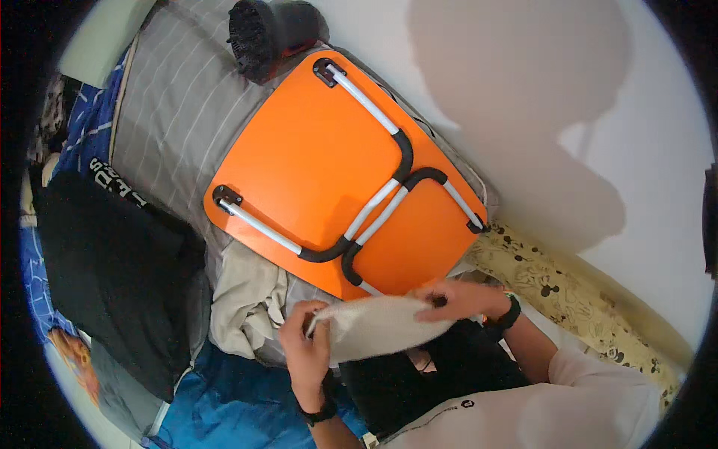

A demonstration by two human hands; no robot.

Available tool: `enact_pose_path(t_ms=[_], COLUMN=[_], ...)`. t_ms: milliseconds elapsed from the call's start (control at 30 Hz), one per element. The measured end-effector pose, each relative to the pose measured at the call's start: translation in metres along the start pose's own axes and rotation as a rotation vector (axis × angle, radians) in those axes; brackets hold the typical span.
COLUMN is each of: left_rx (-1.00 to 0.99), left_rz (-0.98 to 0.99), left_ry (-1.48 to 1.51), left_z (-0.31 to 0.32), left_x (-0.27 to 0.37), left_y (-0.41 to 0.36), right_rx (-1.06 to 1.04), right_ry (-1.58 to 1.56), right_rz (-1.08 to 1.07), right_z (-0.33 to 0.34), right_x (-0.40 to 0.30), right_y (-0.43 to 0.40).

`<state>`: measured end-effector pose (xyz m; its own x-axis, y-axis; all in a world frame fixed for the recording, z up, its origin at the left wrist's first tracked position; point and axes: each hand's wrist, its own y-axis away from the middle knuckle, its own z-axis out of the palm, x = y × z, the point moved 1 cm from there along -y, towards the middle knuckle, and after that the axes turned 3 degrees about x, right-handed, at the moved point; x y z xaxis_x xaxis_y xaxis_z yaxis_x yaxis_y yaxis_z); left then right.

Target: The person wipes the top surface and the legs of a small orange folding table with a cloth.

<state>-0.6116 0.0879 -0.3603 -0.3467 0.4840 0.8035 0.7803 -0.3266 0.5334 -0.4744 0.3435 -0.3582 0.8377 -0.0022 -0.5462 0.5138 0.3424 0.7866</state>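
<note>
A cream knitted cloth [378, 328], perhaps a small garment, is stretched between my two hands above my lap. My left hand [307, 342] pinches its left end, where a fold or opening shows at the thumb. At the other end, the thumb and fingers of my right hand [457, 301] grip the cloth's upper right edge. Just beyond it lies an orange folding table [297, 151], upside down with its metal legs [367, 101] folded flat. The near corner of the table is partly hidden behind the cloth. A crumpled cream cloth [241, 297] rests left of my left hand.
Black clothing [123, 269] is piled at the left on a grey striped sheet [174, 106]. A dark cylindrical object [275, 36] stands beyond the table. Blue fabric [241, 398] lies at the near left. A yellow patterned cushion [552, 286] runs along the white wall [656, 140].
</note>
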Motion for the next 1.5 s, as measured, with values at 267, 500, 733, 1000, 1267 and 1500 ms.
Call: enact_pose_path(t_ms=[267, 500, 733, 1000, 1267, 1500], left_rx=[0.515, 0.129, 0.074, 0.317, 0.411, 0.37], left_rz=[0.432, 0.436, 0.401, 0.49, 0.496, 0.396], left_ry=[-0.434, -0.451, -0.673, -0.766, -0.709, -0.672], left_z=[0.036, 0.13, 0.116, 0.081, 0.068, 0.072], left_x=[0.034, -0.028, -0.042, -0.023, -0.027, -0.019], left_y=[-0.09, -0.117, -0.139, -0.218, -0.24, -0.241], right_rx=[1.267, 1.08, 0.96, 1.044, 1.003, 0.998], right_ry=[0.514, 1.015, 1.256, 1.317, 1.254, 1.279], right_rz=[-0.42, -0.413, -0.35, -0.452, -0.51, -0.467], right_z=[-0.008, -0.022, -0.028, -0.055, -0.064, -0.068], right_x=[-0.035, -0.024, -0.037, -0.101, -0.12, -0.119], right_y=[-0.056, -0.142, -0.169, -0.234, -0.255, -0.257])
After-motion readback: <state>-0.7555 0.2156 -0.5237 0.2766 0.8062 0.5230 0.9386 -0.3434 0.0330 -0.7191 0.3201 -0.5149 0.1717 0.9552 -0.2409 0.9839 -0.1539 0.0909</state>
